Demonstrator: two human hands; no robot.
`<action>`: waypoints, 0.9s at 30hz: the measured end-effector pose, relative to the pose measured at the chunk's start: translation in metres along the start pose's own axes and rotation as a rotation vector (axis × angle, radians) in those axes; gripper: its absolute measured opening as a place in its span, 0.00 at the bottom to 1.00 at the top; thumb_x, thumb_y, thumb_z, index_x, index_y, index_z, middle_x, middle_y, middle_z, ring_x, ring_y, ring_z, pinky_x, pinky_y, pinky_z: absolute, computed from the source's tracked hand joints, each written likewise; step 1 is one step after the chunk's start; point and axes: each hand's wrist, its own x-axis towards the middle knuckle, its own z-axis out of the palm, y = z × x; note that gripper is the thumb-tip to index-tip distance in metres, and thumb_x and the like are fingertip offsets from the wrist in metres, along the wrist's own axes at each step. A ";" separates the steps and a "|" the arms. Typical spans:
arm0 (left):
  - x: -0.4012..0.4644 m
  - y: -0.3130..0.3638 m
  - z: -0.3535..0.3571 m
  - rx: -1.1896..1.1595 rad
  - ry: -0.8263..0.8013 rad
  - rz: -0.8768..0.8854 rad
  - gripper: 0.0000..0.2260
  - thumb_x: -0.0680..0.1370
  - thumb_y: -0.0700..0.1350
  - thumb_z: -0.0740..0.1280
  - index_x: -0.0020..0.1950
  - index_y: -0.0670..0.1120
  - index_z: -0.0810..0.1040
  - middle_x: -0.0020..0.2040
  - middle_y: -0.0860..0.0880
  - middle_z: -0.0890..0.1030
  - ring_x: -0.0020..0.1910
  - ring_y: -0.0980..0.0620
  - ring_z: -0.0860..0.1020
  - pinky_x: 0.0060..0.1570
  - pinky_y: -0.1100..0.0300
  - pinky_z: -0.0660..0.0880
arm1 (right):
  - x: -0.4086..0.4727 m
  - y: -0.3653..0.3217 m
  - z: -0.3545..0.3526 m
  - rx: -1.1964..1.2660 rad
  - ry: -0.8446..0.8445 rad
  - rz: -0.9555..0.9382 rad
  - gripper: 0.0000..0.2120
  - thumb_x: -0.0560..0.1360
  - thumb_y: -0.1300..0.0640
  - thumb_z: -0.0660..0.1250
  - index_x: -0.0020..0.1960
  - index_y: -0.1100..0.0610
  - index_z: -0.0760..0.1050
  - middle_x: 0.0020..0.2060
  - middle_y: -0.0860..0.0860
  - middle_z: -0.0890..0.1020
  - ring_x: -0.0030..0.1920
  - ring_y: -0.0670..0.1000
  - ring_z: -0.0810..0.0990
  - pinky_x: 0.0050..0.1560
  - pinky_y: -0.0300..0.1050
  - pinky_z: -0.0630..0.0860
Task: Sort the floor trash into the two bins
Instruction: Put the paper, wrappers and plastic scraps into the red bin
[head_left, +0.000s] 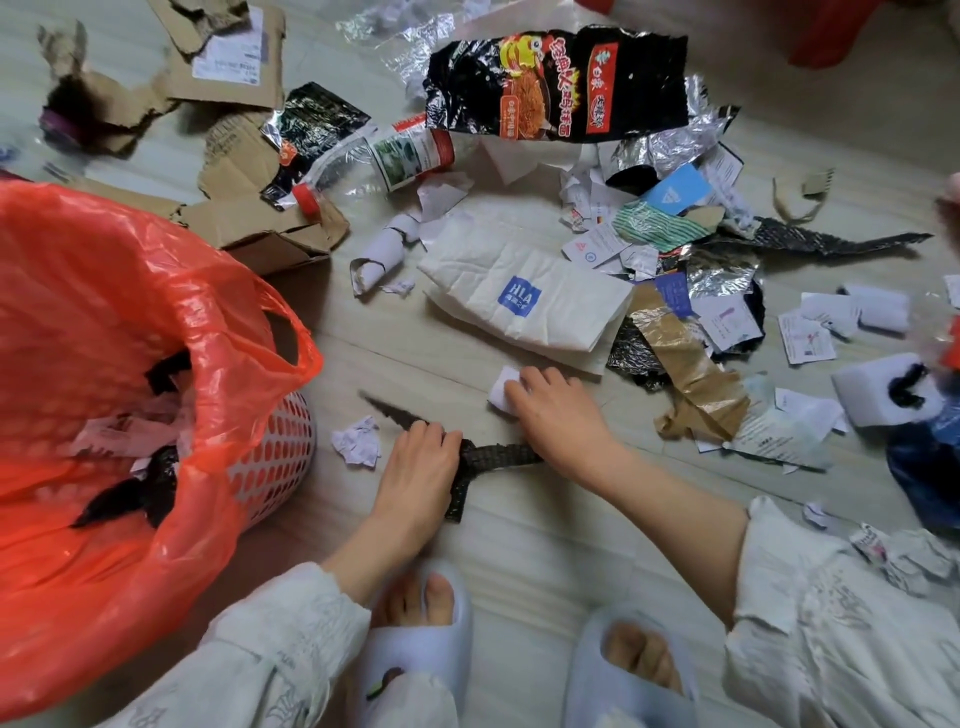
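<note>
I observe the left hand (415, 467) on the floor (519, 540), fingers curled over a black mesh strip (498, 456) and gripping it. The strip's long axis runs left to right, passing under the right hand (558, 410). The right hand's fingers press down on a small white paper scrap (503, 389); whether they pinch it I cannot tell. The red-lined basket bin (270, 467) stands just left of the left hand, so I judge that hand nearer for the drop.
</note>
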 end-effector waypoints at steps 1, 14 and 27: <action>-0.002 -0.004 0.002 -0.003 0.013 0.013 0.19 0.49 0.34 0.74 0.37 0.45 0.79 0.32 0.48 0.75 0.33 0.46 0.74 0.30 0.57 0.69 | -0.003 0.000 0.000 0.007 -0.001 0.028 0.15 0.66 0.63 0.70 0.52 0.59 0.73 0.48 0.58 0.77 0.46 0.59 0.76 0.40 0.50 0.71; -0.021 -0.050 -0.004 -0.116 -0.323 -0.268 0.15 0.75 0.51 0.66 0.61 0.53 0.75 0.77 0.45 0.41 0.74 0.39 0.38 0.72 0.41 0.44 | -0.023 0.015 -0.003 0.222 -0.058 0.237 0.11 0.75 0.61 0.58 0.56 0.59 0.71 0.53 0.57 0.78 0.54 0.60 0.76 0.46 0.51 0.73; -0.029 -0.015 0.020 -0.435 0.024 -0.133 0.04 0.72 0.38 0.68 0.46 0.41 0.77 0.67 0.38 0.65 0.66 0.38 0.65 0.58 0.52 0.70 | -0.075 0.094 0.017 0.278 0.066 0.600 0.14 0.74 0.58 0.65 0.58 0.55 0.77 0.75 0.58 0.55 0.75 0.60 0.51 0.73 0.64 0.48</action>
